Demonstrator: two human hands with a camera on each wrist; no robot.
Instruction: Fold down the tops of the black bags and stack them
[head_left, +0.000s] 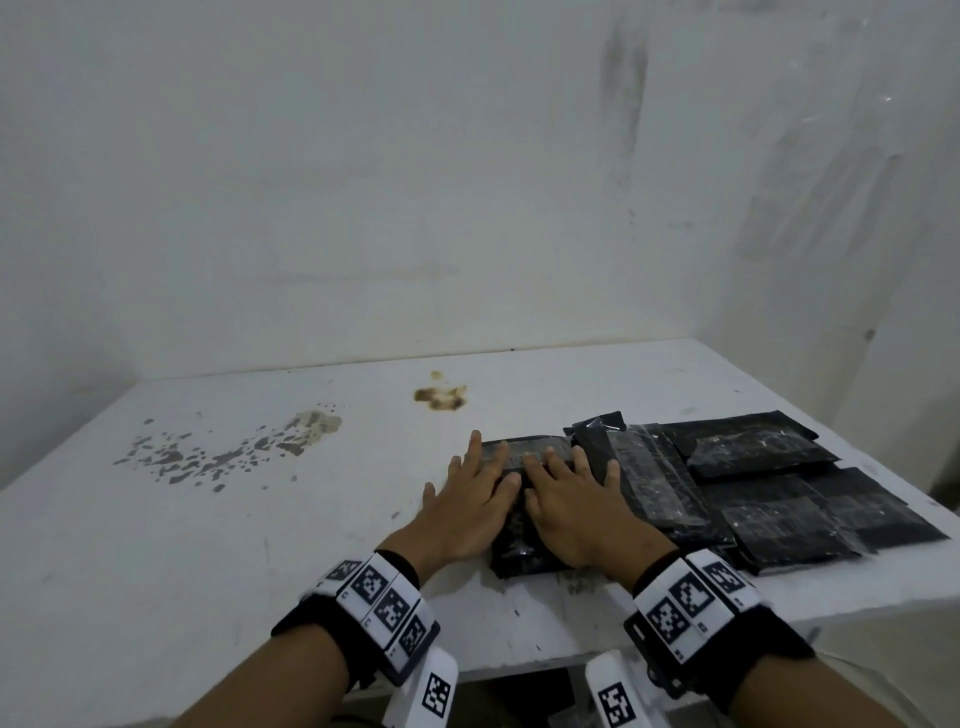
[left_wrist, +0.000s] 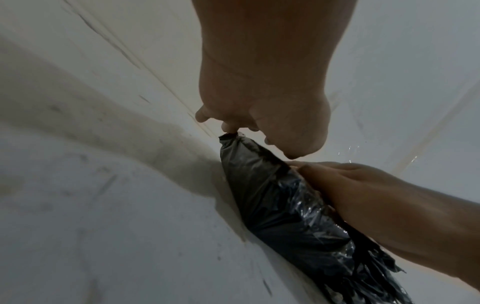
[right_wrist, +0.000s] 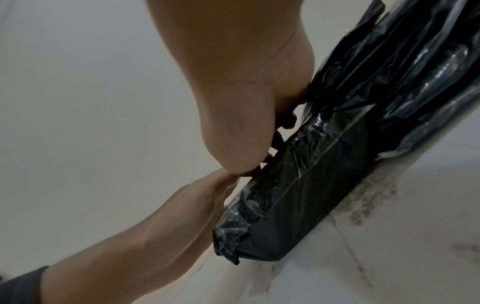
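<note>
A black plastic bag (head_left: 519, 558) lies flat in the middle of the white table (head_left: 234, 545). Both hands lie on it side by side. My left hand (head_left: 470, 499) presses its left half with fingers stretched toward the far edge. My right hand (head_left: 571, 493) presses the right half the same way. The hands hide most of the bag. The left wrist view shows my left hand (left_wrist: 259, 115) with fingertips on the bag's (left_wrist: 272, 195) far end. In the right wrist view my right hand (right_wrist: 233, 107) rests on the bag (right_wrist: 298, 195).
Several more black bags (head_left: 769, 493) lie overlapping just right of my hands, reaching the table's right edge. Brown and grey stains (head_left: 441, 397) mark the tabletop farther back and left. White walls close the back and right sides.
</note>
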